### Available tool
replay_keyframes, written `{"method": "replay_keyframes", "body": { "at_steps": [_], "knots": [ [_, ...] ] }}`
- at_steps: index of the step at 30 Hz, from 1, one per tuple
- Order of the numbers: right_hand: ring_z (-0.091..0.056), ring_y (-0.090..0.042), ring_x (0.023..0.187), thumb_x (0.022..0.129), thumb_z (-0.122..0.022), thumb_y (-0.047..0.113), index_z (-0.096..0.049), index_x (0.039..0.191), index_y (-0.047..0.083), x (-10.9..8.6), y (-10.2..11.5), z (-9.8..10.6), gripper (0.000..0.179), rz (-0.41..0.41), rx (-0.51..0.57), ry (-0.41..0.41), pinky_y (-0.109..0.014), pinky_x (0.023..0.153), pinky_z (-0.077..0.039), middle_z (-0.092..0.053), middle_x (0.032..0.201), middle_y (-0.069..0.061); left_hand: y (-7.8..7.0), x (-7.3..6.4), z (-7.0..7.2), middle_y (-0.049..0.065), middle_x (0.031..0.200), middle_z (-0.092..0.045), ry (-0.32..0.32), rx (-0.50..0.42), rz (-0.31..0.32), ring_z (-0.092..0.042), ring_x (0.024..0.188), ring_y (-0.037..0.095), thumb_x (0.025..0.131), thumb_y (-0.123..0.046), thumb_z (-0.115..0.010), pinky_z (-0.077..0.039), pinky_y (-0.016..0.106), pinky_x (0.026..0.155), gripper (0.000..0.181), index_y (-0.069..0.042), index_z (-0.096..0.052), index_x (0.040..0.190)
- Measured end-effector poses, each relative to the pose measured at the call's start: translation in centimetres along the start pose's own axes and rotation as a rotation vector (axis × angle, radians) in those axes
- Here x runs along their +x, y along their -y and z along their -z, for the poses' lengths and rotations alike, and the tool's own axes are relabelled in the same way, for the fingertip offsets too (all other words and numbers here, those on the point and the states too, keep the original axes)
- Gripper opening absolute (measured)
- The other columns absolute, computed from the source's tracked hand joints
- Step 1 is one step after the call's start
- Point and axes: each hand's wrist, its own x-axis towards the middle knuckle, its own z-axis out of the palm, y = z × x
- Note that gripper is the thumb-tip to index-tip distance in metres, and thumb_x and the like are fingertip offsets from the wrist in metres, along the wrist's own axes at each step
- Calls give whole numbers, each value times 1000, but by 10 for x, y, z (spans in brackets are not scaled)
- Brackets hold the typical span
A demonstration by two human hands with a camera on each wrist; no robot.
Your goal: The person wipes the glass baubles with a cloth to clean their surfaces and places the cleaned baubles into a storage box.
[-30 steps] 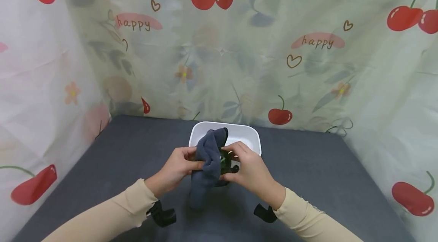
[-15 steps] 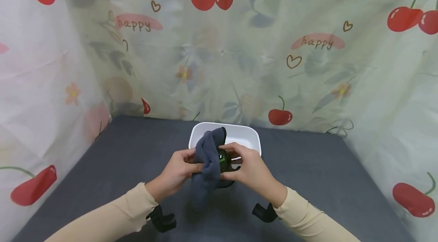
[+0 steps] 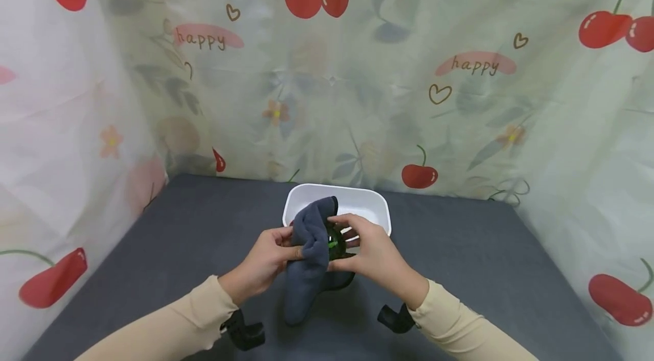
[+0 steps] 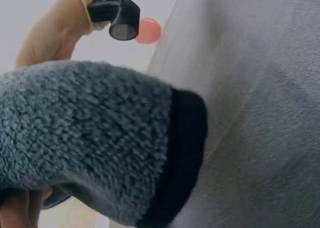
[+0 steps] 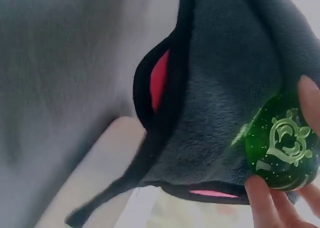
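A grey-blue plush cloth (image 3: pixel 310 247) with black edging hangs from my left hand (image 3: pixel 261 259), which pinches it between thumb and fingers. Against its right side sits a rounded, see-through green object (image 3: pixel 335 243), glass-like. My right hand (image 3: pixel 377 250) grips that object with thumb and fingertips. In the right wrist view the green object (image 5: pixel 287 145) shows a pale raised ornament and small specks, and its far side is hidden in the cloth (image 5: pixel 225 103). Pink patches show at the cloth's folded edges there. Cloth (image 4: pixel 85 133) covers most of the left wrist view.
Just behind the hands stands a white rectangular tub (image 3: pixel 365 202) on the dark grey table (image 3: pixel 449 259). A curtain (image 3: pixel 327 94) printed with cherries surrounds the table at the back and sides. Black camera mounts (image 3: pixel 245 334) are strapped to both wrists.
The cloth's lower end has dropped a little and its lower flap spreads further right. The green object has turned slightly in the right fingers. Both hands stay nearly in place.
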Motion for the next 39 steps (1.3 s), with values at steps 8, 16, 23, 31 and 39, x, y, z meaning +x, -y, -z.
{"method": "replay_keyframes", "body": {
  "at_steps": [8, 16, 23, 31, 39],
  "knots": [
    [-64, -11, 94, 73, -83, 6, -59, 131, 7, 2, -12, -2, 63, -141, 469, 27, -25, 83, -54, -59, 130, -10, -1, 4, 2, 0, 96, -69, -42, -51, -7, -67, 85, 9, 85, 5, -62, -56, 22, 74, 43, 11, -52, 127],
    [-66, -16, 93, 64, -90, 14, -63, 122, 16, -1, -4, -3, 64, 36, 18, -38, -24, 82, -56, -64, 114, -1, 2, 7, 2, 0, 97, -71, -28, 22, -41, -68, 87, 12, 82, 1, -70, -57, 27, 73, 45, 9, -57, 124],
    [-64, -17, 102, 71, -82, -3, -55, 133, 2, -2, -16, -4, 67, -64, 580, 29, -30, 85, -56, -54, 129, -13, 6, 6, 4, -2, 92, -68, -7, -77, -47, -64, 83, 8, 86, 8, -59, -54, 21, 73, 28, -7, -63, 108],
    [-62, -12, 105, 60, -93, 16, -62, 121, 15, 2, -12, -3, 67, 176, -32, -88, -24, 88, -54, -63, 115, 3, 4, 8, 2, 0, 105, -68, 3, -37, -46, -66, 95, 11, 87, 3, -64, -56, 26, 79, 53, 13, -44, 135],
    [-64, -15, 101, 70, -84, 3, -59, 126, 6, 1, -15, -3, 61, -43, 452, -50, -24, 85, -55, -58, 124, -10, -4, 4, -1, -4, 91, -68, -64, -57, 20, -65, 75, 3, 88, 3, -61, -52, 16, 64, 48, 9, -46, 133]
  ]
}}
